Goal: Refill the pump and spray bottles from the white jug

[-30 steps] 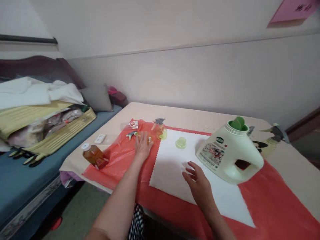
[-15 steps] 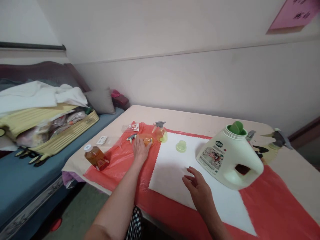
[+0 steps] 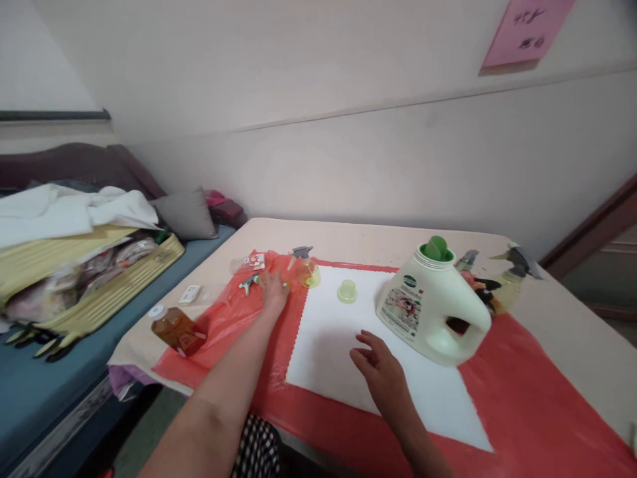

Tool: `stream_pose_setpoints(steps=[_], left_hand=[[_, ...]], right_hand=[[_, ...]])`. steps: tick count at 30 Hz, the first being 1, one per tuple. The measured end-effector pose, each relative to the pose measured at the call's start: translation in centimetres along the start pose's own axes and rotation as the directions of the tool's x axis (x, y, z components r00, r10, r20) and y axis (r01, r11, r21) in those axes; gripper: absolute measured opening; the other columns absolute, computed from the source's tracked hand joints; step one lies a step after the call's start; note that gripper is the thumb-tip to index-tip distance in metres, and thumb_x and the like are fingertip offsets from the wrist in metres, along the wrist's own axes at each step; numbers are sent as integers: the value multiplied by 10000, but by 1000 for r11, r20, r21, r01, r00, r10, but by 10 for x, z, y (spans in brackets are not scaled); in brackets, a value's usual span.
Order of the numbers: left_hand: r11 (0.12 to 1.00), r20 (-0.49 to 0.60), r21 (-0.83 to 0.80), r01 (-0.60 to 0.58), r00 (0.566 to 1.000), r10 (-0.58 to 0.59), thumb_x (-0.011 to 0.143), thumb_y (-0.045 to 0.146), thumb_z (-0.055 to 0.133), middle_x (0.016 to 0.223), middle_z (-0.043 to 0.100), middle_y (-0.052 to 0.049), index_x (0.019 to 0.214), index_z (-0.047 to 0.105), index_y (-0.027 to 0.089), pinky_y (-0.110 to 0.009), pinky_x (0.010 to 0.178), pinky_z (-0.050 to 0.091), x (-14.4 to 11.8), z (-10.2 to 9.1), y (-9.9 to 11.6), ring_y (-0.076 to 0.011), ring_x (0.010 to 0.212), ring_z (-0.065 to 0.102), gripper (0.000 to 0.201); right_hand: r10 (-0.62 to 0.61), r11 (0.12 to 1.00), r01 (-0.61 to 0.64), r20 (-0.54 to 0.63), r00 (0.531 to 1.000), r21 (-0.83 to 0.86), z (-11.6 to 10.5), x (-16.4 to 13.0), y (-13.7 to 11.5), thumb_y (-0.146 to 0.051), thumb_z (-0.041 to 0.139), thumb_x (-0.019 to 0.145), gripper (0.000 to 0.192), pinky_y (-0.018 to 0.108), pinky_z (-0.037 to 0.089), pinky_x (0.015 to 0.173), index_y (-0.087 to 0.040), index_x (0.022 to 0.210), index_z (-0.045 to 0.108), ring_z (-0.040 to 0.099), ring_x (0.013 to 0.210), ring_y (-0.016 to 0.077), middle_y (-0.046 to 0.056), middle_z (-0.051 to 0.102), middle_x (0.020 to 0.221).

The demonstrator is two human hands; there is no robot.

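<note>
The right hand (image 3: 381, 368) rests spread on the white mat (image 3: 343, 358) near the jug (image 3: 432, 307). Farther left, the left hand (image 3: 273, 291) covers a small orange bottle (image 3: 286, 284) on the red sheet (image 3: 233, 318); its grip is unclear. The bottle looks light, stiff and slick, best held round its middle.

Setting: a home, most likely a bedroom. Evidence: a bed (image 3: 44, 372) with a blue sheet and dark headboard (image 3: 74, 162) stands along the left wall, carrying an open yellow suitcase (image 3: 107, 282) piled with folded linens (image 3: 64, 212), and a grey pillow (image 3: 186, 214) lies at its far end. Just beside the bed, a table (image 3: 368, 236) is covered with red plastic sheeting (image 3: 537, 398). Household goods stand on the table: a laundry detergent jug (image 3: 428, 309) and spray bottles (image 3: 510, 279). A pink paper note (image 3: 525, 30) hangs on the plain plastered wall.
</note>
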State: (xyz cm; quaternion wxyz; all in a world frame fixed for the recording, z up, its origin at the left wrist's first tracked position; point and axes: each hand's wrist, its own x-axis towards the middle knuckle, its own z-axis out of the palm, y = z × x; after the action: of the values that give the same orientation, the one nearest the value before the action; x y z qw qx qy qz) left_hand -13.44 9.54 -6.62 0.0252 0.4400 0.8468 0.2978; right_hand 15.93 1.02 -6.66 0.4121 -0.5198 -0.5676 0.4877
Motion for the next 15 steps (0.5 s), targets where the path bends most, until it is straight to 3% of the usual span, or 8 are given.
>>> stream_pose_setpoints(steps=[2,6,9,11,12,15], left_hand=[[1000,-64,-4,-21,998,20,809,133,594,1402,516,-213,1277,566,143,-557,1142,348,-4,-15,-3,-382,1380,430,470],[998,-219,-25,-65,974,58,859,167,562,1418,501,-192,1355,465,155,-511,1148,360,-26,-60,-1,-346,1378,443,505],[987,-316,-34,-159,938,140,898,226,571,1498,427,-182,1385,428,212,-508,1174,350,-71,-81,14,-336,1445,376,508],[958,-361,-31,-284,897,255,922,239,571,1559,345,-165,1430,375,261,-497,1176,368,-116,-81,26,-309,1482,332,545],[898,-380,-10,-439,833,403,921,218,582,1583,302,-174,1458,347,271,-507,1169,381,-141,-77,31,-312,1496,310,588],[594,-328,67,-802,545,772,896,114,585,1577,334,-150,1472,370,309,-527,1174,385,-208,-62,46,-304,1534,239,645]], right_hand=[[11,1000,-11,5,1000,20,-2,2,-2,-523,671,718,468,471,581,829,-206,1063,667,724,889,281,139,730,1150],[82,994,-90,114,990,68,-6,5,-8,-540,697,723,450,516,568,861,-202,1019,713,723,860,306,95,765,877],[127,942,-182,201,971,282,-5,5,-13,-595,707,759,480,524,554,943,-206,1039,720,724,1006,318,122,763,1055],[172,842,-290,283,944,455,-5,4,-18,-663,685,771,560,513,544,975,-211,1103,702,707,1096,317,150,724,1209],[178,781,-341,337,925,523,-6,3,-22,-696,673,767,610,505,545,972,-221,1148,685,701,1114,311,154,709,1247],[51,656,-394,482,874,644,-10,-3,-34,-684,699,750,646,445,558,925,-248,1224,645,704,1081,275,124,711,1240]])
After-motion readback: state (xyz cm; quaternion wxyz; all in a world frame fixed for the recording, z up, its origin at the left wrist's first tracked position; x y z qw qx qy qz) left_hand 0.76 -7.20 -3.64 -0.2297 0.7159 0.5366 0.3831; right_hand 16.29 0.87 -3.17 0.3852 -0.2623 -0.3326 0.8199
